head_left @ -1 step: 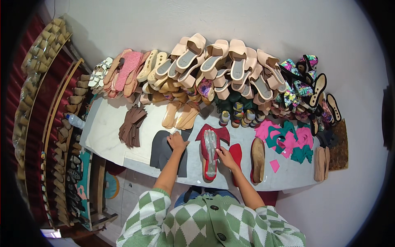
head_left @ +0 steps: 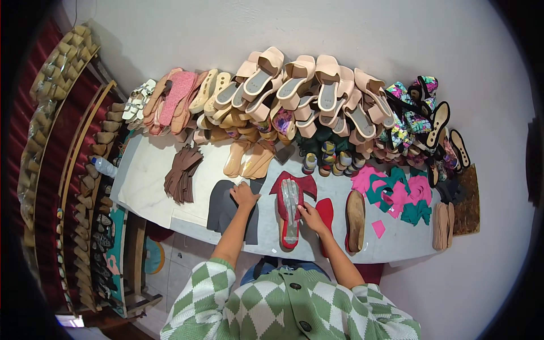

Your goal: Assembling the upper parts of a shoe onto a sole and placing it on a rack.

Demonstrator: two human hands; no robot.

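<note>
In front of me lies a red shoe part (head_left: 289,239), a sole-shaped piece with dark red wings at its top and clear shiny strips along its middle. My right hand (head_left: 310,216) grips its right edge, with some fingers hidden. To the left, my left hand (head_left: 243,195) rests on dark grey sheet pieces (head_left: 222,211), fingers spread and thumb pointing right. A plain red sole piece (head_left: 324,212) lies just beyond my right hand. Beside that is a brown wooden shoe last (head_left: 355,221).
Heeled beige sandals (head_left: 289,86) are piled along the wall at the back. Brown strips (head_left: 182,174) and tan insoles (head_left: 258,160) lie at left and centre. Pink and green cutouts (head_left: 396,192) and upright beige soles (head_left: 443,225) are at right. A shelf of lasts (head_left: 85,187) stands left.
</note>
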